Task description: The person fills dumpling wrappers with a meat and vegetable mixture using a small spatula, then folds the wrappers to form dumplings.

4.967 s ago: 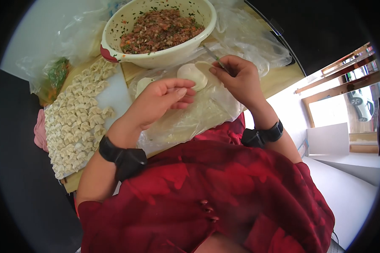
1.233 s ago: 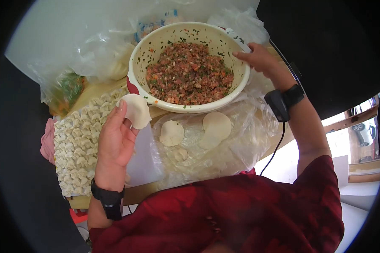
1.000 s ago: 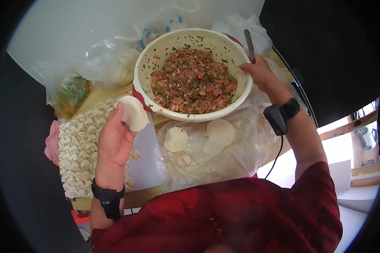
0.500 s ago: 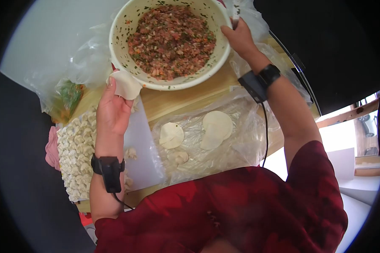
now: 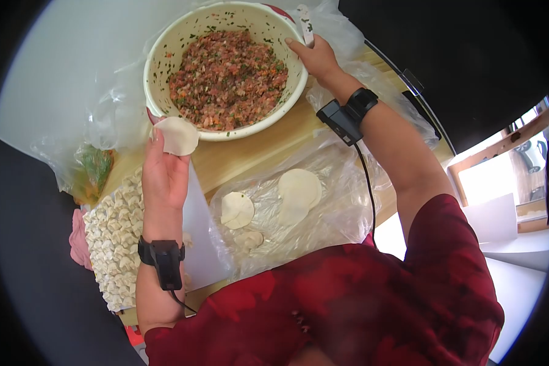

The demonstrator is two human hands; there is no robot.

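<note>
My left hand holds a round, pale dumpling wrapper between thumb and fingers, beside the near left rim of a large cream bowl. Inside the bowl is minced meat filling flecked with green and orange. At the bowl's right rim, my right hand is closed round a white flat-handled utensil smeared with green bits; its lower end is hidden. Several more wrappers lie on a clear plastic sheet nearer my body, with a small lump of dough next to them.
Rows of folded dumplings cover the left part of a white board. A plastic bag with greens lies behind them, and a pink cloth at the far left. Clear plastic lies behind the bowl at right.
The view has turned a little, so the bowl, wrappers and right hand appear further left. Both hands keep their holds, and the wrapper stays at the bowl's rim.
</note>
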